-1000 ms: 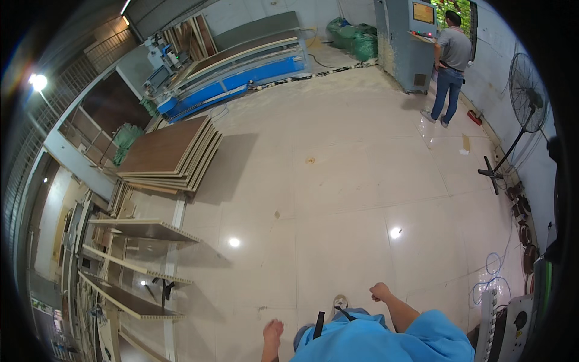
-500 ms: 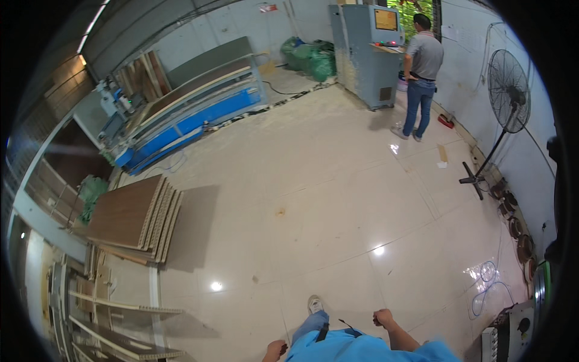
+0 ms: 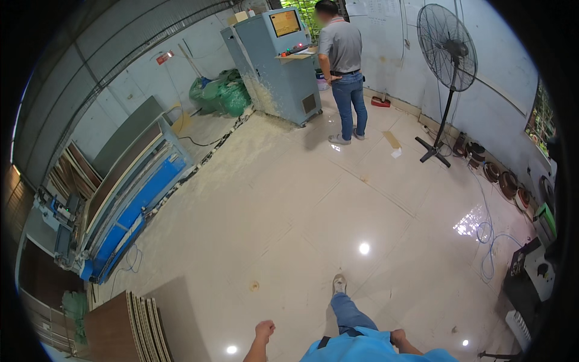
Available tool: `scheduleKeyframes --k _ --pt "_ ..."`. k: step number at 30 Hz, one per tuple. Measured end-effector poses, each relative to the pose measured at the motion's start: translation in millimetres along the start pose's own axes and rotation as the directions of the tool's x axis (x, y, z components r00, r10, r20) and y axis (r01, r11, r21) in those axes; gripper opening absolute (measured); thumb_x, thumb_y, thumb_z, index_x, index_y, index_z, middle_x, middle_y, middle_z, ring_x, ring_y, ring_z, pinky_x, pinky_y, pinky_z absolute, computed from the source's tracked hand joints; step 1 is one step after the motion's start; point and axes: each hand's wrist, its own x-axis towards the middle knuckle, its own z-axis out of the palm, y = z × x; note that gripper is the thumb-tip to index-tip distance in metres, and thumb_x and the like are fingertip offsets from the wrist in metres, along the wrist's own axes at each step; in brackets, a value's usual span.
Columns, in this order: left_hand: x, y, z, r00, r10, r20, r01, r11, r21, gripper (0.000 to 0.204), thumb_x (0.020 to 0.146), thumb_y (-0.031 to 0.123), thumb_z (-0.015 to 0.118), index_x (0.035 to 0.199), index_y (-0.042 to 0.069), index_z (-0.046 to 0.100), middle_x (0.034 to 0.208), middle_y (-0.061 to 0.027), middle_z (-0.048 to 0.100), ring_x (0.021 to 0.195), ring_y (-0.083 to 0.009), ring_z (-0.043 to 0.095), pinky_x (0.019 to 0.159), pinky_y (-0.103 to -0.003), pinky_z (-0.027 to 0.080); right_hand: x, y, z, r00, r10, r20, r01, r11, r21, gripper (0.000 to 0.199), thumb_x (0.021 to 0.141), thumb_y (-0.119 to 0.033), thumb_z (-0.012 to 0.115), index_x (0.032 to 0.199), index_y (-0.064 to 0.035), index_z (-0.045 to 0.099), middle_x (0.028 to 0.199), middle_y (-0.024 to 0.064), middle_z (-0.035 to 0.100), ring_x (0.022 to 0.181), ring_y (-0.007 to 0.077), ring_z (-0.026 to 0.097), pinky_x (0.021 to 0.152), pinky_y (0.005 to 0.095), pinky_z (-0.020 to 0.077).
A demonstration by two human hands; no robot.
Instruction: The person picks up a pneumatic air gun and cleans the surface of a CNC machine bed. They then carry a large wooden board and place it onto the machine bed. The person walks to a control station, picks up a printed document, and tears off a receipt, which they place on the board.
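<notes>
My left hand (image 3: 264, 329) is raised in front of me over the tiled floor, its fingers curled into a loose fist with nothing showing in them. Close beside my blue shirt (image 3: 362, 349) hangs my right hand (image 3: 398, 338), also curled; no object is visible in it. Neither hand touches anything on the floor. My leg in jeans (image 3: 350, 312) is stretched forward, with a light shoe (image 3: 339, 283) on the tiles.
A person (image 3: 345, 66) stands at a grey control cabinet (image 3: 283, 84). Right of them is a black pedestal fan (image 3: 449, 48). A blue-sided machine bed (image 3: 129, 211) and stacked brown panels (image 3: 111, 329) lie left. Blue hose (image 3: 485, 232) coils on the right floor.
My view has turned right and moved nearer the cabinet and the person. My left hand has swung forward, while my right hand has dropped back beside my shirt.
</notes>
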Motion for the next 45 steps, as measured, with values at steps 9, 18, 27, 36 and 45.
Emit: scheduleKeyframes --k 9,18,27,36,45 --pt "104 209 144 0.990 0.034 0.135 -0.023 0.996 -0.082 0.024 0.096 0.013 0.065 0.118 0.004 0.064 0.099 -0.0067 0.070 0.090 -0.0180 0.069 0.076 -0.029 0.055 126 -346 11 0.958 -0.287 0.002 0.287 0.958 -0.004 0.021 0.088 -0.015 0.067 0.073 0.0005 0.064 0.064 0.0118 0.065 0.051 0.0215 0.062 0.047 0.0358 0.0485" --pt "252 292 188 0.964 -0.232 0.128 0.186 0.936 0.298 0.028 0.099 0.028 0.061 0.107 0.001 0.066 0.098 -0.0094 0.069 0.084 -0.0219 0.067 0.074 -0.034 0.055 157 -710 45 0.869 -0.485 -0.096 0.493 0.833 0.252 0.021 0.092 -0.020 0.069 0.081 -0.0023 0.063 0.071 0.0087 0.066 0.057 0.0184 0.063 0.052 0.0327 0.0535" --pt "385 597 266 0.969 -0.158 0.188 0.079 0.925 0.371 0.018 0.097 0.018 0.059 0.089 0.003 0.064 0.073 -0.0098 0.065 0.060 -0.0170 0.060 0.050 -0.029 0.047 211 -647 45 0.961 -0.041 -0.274 0.175 0.855 0.489 0.021 0.090 -0.018 0.068 0.083 0.0012 0.064 0.068 0.0136 0.066 0.052 0.0225 0.062 0.044 0.0384 0.0520" --pt "486 849 511 0.960 0.109 0.259 -0.209 0.893 0.399 0.015 0.101 0.020 0.058 0.109 0.008 0.062 0.086 -0.0038 0.067 0.069 -0.0111 0.060 0.062 -0.026 0.048 297 -586 2 0.906 0.420 -0.058 -0.248 0.636 0.731 0.028 0.092 -0.005 0.059 0.064 0.0006 0.059 0.056 0.0158 0.058 0.042 0.0263 0.055 0.036 0.0418 0.0406" --pt "430 832 763 0.899 -0.073 0.432 -0.188 0.826 0.531 0.021 0.097 0.017 0.059 0.111 0.006 0.070 0.091 -0.0045 0.069 0.082 -0.0098 0.065 0.069 -0.024 0.051 443 -880 -257 0.833 -0.310 -0.458 0.347 0.938 -0.004 0.044 0.085 -0.025 0.062 0.049 -0.0031 0.054 0.050 0.0120 0.056 0.048 0.0256 0.058 0.052 0.0418 0.0471"
